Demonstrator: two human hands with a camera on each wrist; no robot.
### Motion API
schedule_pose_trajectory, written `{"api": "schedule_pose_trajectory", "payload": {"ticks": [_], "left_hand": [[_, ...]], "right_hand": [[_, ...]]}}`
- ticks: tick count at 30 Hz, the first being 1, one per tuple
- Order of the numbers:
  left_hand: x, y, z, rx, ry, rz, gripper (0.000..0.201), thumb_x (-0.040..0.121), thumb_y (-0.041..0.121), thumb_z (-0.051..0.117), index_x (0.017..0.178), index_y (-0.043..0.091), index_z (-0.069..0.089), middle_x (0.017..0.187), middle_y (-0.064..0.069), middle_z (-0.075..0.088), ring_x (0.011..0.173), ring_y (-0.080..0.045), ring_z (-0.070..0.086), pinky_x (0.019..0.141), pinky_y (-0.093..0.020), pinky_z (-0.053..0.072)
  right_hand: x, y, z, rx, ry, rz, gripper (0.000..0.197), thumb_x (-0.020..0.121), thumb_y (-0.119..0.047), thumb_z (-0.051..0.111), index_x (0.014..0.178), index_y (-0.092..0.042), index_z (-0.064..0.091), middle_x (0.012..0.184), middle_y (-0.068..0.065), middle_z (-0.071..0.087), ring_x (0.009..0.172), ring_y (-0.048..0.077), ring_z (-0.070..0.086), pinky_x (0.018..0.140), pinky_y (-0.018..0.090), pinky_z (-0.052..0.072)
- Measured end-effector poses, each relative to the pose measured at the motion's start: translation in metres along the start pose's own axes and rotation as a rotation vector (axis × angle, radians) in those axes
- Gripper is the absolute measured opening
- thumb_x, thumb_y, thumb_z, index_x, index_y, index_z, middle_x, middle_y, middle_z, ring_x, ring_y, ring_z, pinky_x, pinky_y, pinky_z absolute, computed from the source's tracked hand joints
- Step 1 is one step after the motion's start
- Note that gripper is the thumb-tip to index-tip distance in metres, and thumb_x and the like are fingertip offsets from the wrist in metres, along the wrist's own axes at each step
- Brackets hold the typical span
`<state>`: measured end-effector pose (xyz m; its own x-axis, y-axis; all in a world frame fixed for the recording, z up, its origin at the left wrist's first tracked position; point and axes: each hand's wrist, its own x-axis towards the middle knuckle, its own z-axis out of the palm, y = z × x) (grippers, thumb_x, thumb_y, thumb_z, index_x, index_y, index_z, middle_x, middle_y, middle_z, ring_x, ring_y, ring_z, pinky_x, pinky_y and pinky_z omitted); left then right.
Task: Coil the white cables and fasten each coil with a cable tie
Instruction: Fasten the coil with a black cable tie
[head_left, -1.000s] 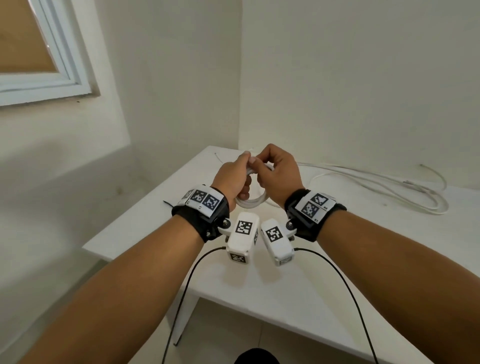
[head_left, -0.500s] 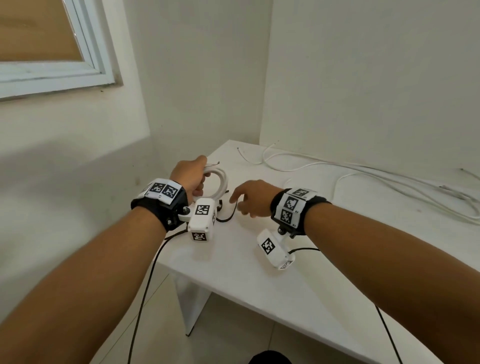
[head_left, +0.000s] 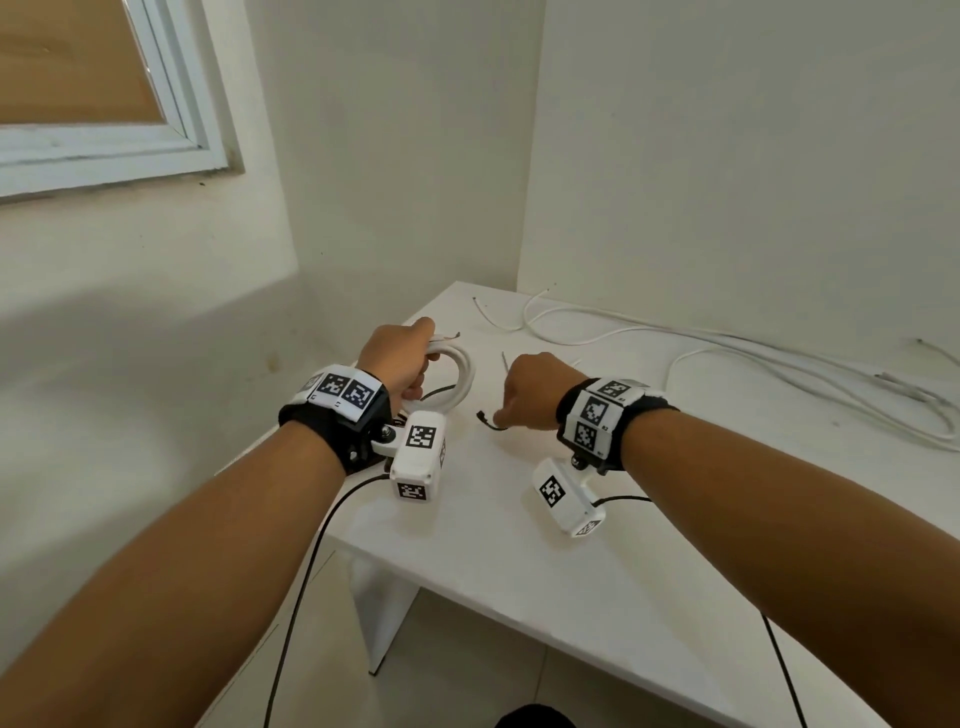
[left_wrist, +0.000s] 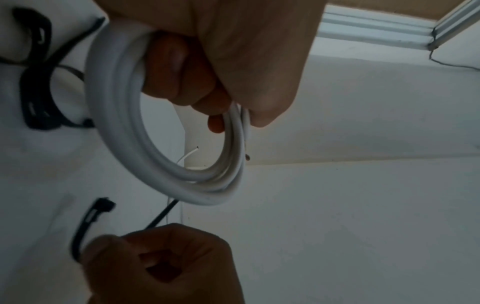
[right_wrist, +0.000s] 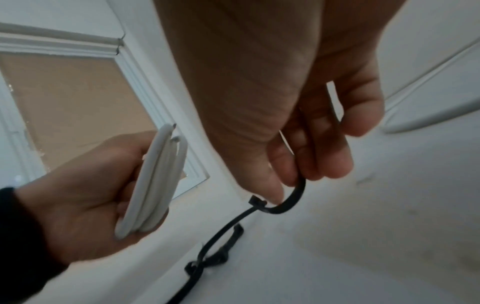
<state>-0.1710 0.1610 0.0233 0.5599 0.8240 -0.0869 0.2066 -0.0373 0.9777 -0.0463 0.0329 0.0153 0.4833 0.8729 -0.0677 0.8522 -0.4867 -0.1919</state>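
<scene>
My left hand (head_left: 402, 358) grips a small coil of white cable (head_left: 460, 371) above the left end of the white table (head_left: 519, 540); the coil (left_wrist: 155, 156) hangs as a ring from my curled fingers, both cut ends showing (right_wrist: 153, 181). To its right, my right hand (head_left: 530, 392) pinches a black cable tie (head_left: 491, 422) between thumb and fingers. The tie (right_wrist: 280, 203) curves under the thumb with its square head free (left_wrist: 85, 224).
More black cable ties (left_wrist: 36, 78) lie in a heap on the table near the coil (right_wrist: 210, 259). Long loose white cables (head_left: 753, 358) run along the back wall to the right. The table's left edge and front edge are close to my forearms.
Both hands held the coil together a second ago. My left hand has carried it left; my right hand let go, dropped to the table and picked up a black tie.
</scene>
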Motion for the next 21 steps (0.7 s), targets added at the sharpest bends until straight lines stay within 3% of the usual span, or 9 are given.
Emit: {"api": "schedule_pose_trajectory", "payload": {"ticks": [2, 6, 8, 10, 12, 14, 17, 21], "left_hand": [[-0.003, 0.003, 0.011, 0.012, -0.028, 0.023, 0.030, 0.089, 0.023, 0.043, 0.066, 0.006, 0.054, 0.047, 0.001, 0.039, 0.039, -0.016, 0.030, 0.042, -0.021, 0.026], [-0.012, 0.010, 0.041, 0.038, -0.101, 0.070, 0.029, 0.089, 0.023, 0.045, 0.067, 0.006, 0.055, 0.051, -0.002, 0.038, 0.042, -0.017, 0.029, 0.042, -0.021, 0.025], [-0.019, 0.015, 0.059, 0.056, -0.141, 0.086, 0.029, 0.089, 0.023, 0.045, 0.067, 0.006, 0.055, 0.051, -0.003, 0.039, 0.043, -0.017, 0.029, 0.042, -0.021, 0.026], [-0.027, 0.021, 0.078, 0.072, -0.176, 0.107, 0.029, 0.089, 0.023, 0.045, 0.067, 0.006, 0.055, 0.052, -0.002, 0.039, 0.043, -0.017, 0.030, 0.042, -0.021, 0.027], [-0.035, 0.025, 0.097, 0.088, -0.222, 0.133, 0.031, 0.090, 0.023, 0.045, 0.066, 0.007, 0.055, 0.051, -0.002, 0.039, 0.042, -0.017, 0.030, 0.041, -0.020, 0.027], [-0.043, 0.028, 0.115, 0.112, -0.284, 0.167, 0.031, 0.091, 0.023, 0.045, 0.065, 0.007, 0.054, 0.051, -0.003, 0.037, 0.043, -0.017, 0.027, 0.043, -0.020, 0.025], [-0.059, 0.032, 0.142, 0.159, -0.393, 0.218, 0.030, 0.090, 0.019, 0.045, 0.062, 0.009, 0.049, 0.050, -0.002, 0.033, 0.043, -0.017, 0.022, 0.045, -0.022, 0.022], [-0.078, 0.037, 0.175, 0.241, -0.507, 0.257, 0.030, 0.090, 0.015, 0.043, 0.060, 0.014, 0.038, 0.050, -0.002, 0.033, 0.042, -0.016, 0.022, 0.046, -0.023, 0.021]], "right_hand": [[-0.006, 0.016, -0.011, 0.041, 0.035, 0.045, 0.020, 0.082, -0.031, 0.075, 0.086, -0.012, 0.072, 0.076, 0.000, 0.069, 0.081, 0.019, 0.067, 0.067, 0.027, 0.052], [-0.021, 0.051, -0.029, 0.112, 0.137, 0.133, 0.017, 0.080, -0.027, 0.076, 0.083, -0.013, 0.069, 0.087, 0.002, 0.071, 0.084, 0.018, 0.065, 0.065, 0.026, 0.050], [-0.030, 0.068, -0.035, 0.167, 0.202, 0.174, 0.013, 0.077, -0.020, 0.076, 0.078, -0.015, 0.064, 0.085, 0.002, 0.070, 0.081, 0.018, 0.064, 0.057, 0.023, 0.047], [-0.039, 0.083, -0.037, 0.276, 0.236, 0.213, 0.013, 0.076, -0.013, 0.072, 0.080, -0.015, 0.060, 0.079, 0.001, 0.069, 0.073, 0.018, 0.068, 0.054, 0.025, 0.052], [-0.049, 0.100, -0.039, 0.385, 0.262, 0.236, 0.011, 0.079, -0.011, 0.067, 0.088, -0.015, 0.061, 0.077, -0.002, 0.070, 0.066, 0.016, 0.072, 0.061, 0.031, 0.060], [-0.059, 0.116, -0.044, 0.351, 0.281, 0.222, 0.011, 0.086, -0.011, 0.060, 0.094, -0.015, 0.067, 0.074, -0.009, 0.068, 0.063, 0.008, 0.065, 0.061, 0.029, 0.057], [-0.079, 0.137, -0.056, 0.241, 0.246, 0.182, 0.019, 0.091, -0.010, 0.053, 0.094, -0.016, 0.071, 0.074, -0.012, 0.064, 0.065, 0.003, 0.054, 0.055, 0.019, 0.042], [-0.104, 0.159, -0.070, 0.205, 0.116, 0.140, 0.023, 0.091, -0.008, 0.052, 0.093, -0.022, 0.070, 0.085, -0.004, 0.070, 0.073, 0.009, 0.060, 0.069, 0.023, 0.049]]}}
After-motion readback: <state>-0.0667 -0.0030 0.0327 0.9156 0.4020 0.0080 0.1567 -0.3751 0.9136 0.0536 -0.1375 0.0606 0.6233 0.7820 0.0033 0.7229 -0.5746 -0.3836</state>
